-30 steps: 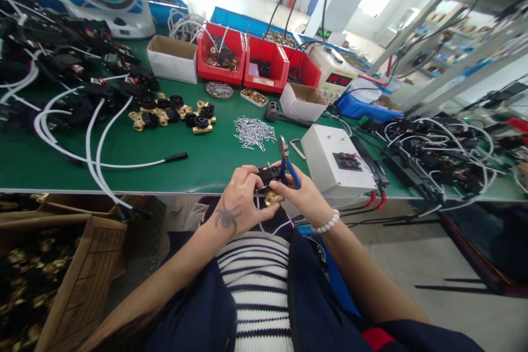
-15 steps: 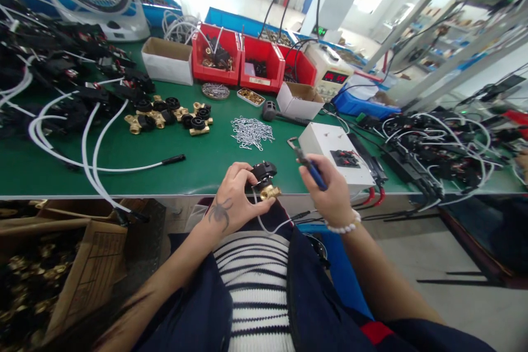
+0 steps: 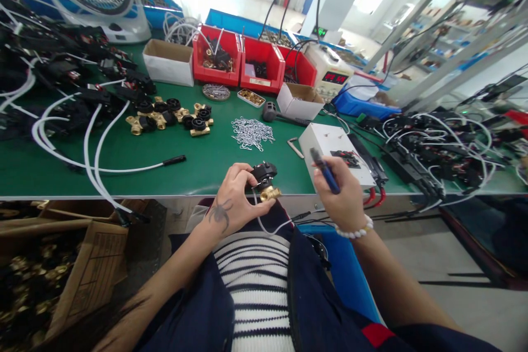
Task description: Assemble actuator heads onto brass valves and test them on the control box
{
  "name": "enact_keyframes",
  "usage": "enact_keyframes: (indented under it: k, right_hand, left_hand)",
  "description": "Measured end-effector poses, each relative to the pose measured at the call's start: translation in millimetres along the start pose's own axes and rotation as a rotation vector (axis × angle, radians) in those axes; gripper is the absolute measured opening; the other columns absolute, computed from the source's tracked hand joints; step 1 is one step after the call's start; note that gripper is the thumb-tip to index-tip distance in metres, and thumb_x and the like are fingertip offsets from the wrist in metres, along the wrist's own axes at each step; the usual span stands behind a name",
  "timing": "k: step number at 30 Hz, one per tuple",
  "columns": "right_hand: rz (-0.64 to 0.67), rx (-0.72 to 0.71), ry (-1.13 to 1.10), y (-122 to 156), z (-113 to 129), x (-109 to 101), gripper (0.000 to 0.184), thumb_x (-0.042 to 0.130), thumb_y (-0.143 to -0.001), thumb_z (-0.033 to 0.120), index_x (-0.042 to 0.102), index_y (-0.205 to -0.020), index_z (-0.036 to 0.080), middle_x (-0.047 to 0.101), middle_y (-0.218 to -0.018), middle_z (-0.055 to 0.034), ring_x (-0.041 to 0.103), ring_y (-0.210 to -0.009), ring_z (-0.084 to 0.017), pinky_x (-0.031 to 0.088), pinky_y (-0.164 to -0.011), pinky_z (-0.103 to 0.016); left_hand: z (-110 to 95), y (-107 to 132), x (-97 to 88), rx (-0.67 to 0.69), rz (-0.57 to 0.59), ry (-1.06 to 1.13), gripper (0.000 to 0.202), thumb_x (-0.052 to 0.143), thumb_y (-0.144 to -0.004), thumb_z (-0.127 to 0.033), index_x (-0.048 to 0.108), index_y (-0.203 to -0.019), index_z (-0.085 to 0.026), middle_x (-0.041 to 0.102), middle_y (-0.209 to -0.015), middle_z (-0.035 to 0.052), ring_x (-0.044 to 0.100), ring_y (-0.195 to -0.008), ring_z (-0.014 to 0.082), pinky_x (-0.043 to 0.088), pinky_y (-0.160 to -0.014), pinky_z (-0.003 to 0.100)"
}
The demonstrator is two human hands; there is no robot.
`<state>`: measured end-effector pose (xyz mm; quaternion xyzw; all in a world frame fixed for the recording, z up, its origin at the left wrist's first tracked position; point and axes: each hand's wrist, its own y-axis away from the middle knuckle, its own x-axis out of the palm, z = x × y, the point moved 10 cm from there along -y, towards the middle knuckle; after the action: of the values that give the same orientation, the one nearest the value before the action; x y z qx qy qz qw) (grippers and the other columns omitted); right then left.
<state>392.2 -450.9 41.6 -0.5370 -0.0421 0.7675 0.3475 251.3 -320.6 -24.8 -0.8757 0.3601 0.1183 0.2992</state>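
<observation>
My left hand (image 3: 236, 198) grips a brass valve (image 3: 270, 193) with a black round housing (image 3: 264, 170) on top, at the table's front edge. A thin white cable (image 3: 268, 229) loops down from it toward my lap. In my right hand (image 3: 343, 190) is a pair of blue-handled pliers (image 3: 329, 175), slightly blurred, jaws pointing up and left. That hand hovers in front of a white box (image 3: 325, 140) with a black part on its top. A pile of silver wire clips (image 3: 252, 133) lies beyond my left hand.
Brass valves with black caps (image 3: 167, 113) lie at left beside white cables (image 3: 93, 148). Red bins (image 3: 217, 74), a small tray of brass parts (image 3: 251, 97) and a black mallet (image 3: 270, 111) stand farther back. Wired black units (image 3: 429, 148) crowd the right.
My right hand has moved to the right with the pliers, away from the valve, now over the white box's front. My left hand and the valve stay in place.
</observation>
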Motion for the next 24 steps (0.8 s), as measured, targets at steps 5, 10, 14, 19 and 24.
enact_keyframes:
  k: [5,10,14,19,24]
  right_hand:
    - [0.291,-0.111,0.122,2.9,7.3,31.0,0.024,0.05,-0.079,0.011,0.063,-0.097,0.019,0.066,-0.083,-0.0055,0.062,-0.071,-0.019,0.047,-0.064,-0.03]
    - [-0.14,0.016,-0.028,-1.5,1.2,-17.7,0.013,0.053,-0.088,0.021,0.059,-0.1,0.023,0.062,-0.077,-0.0005,0.056,-0.061,-0.015,0.046,-0.059,-0.028]
    - [0.197,-0.067,0.136,-0.1,5.7,23.1,0.02,0.053,-0.08,0.013,0.061,-0.095,0.022,0.062,-0.075,-0.0022,0.056,-0.061,-0.016,0.042,-0.056,-0.028]
    - [0.145,-0.084,0.096,-4.7,6.9,15.1,0.019,0.05,-0.084,0.015,0.062,-0.099,0.02,0.064,-0.078,-0.003,0.058,-0.065,-0.017,0.044,-0.061,-0.027]
    - [0.113,-0.073,0.137,-6.2,3.9,14.4,0.019,0.052,-0.081,0.014,0.061,-0.097,0.021,0.062,-0.073,-0.002,0.053,-0.057,-0.016,0.04,-0.055,-0.028]
  left_hand:
    - [-0.7,0.1,1.1,0.007,-0.002,-0.004,0.035,0.08,-0.068,-0.03,0.049,-0.082,-0.02,0.056,-0.11,0.0113,0.059,-0.109,0.0289,0.056,-0.089,0.048]
    - [-2.0,0.7,1.5,0.016,0.005,-0.006,0.035,0.079,-0.07,-0.03,0.049,-0.083,-0.02,0.055,-0.111,0.0114,0.058,-0.11,0.0286,0.056,-0.089,0.048]
    - [-3.1,0.4,1.2,0.027,0.006,-0.01,0.035,0.079,-0.07,-0.03,0.048,-0.083,-0.02,0.055,-0.11,0.0116,0.058,-0.109,0.029,0.055,-0.089,0.048]
    - [-4.0,0.2,1.5,0.037,0.012,-0.014,0.035,0.079,-0.07,-0.03,0.047,-0.083,-0.021,0.055,-0.109,0.0111,0.057,-0.11,0.0294,0.055,-0.089,0.047]
    - [-4.1,0.2,0.9,0.044,0.015,-0.016,0.036,0.079,-0.07,-0.029,0.047,-0.082,-0.021,0.055,-0.109,0.0106,0.058,-0.109,0.0291,0.055,-0.09,0.048]
